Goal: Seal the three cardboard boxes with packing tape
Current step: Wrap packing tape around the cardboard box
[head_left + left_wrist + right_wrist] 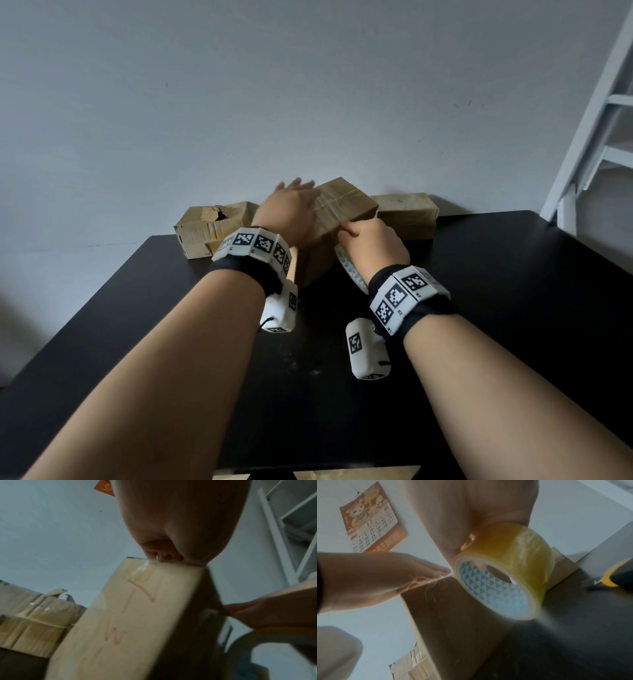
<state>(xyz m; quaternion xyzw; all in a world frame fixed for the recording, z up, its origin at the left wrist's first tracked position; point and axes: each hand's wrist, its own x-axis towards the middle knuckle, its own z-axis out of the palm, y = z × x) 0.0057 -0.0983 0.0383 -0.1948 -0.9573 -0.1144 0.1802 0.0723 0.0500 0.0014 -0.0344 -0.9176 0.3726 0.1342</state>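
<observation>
Three cardboard boxes stand at the back of the black table (496, 274). The middle box (346, 205) is nearest me, turned corner-on, with glossy tape crossing its top. My left hand (291, 209) lies flat on that top with straight fingers, seen pressing along the edge as the left hand (399, 574) in the right wrist view. My right hand (373, 243) grips a yellowish roll of packing tape (505, 572) against the box's right side (453, 608). The left box (209, 226) has a torn, open top. The right box (407, 212) stands behind.
A yellow-and-black utility knife (614, 577) lies on the table to the right of the roll. A calendar (371, 520) hangs on the wall. A white ladder-like frame (596, 113) stands at the right. Bare black table lies in front of the boxes.
</observation>
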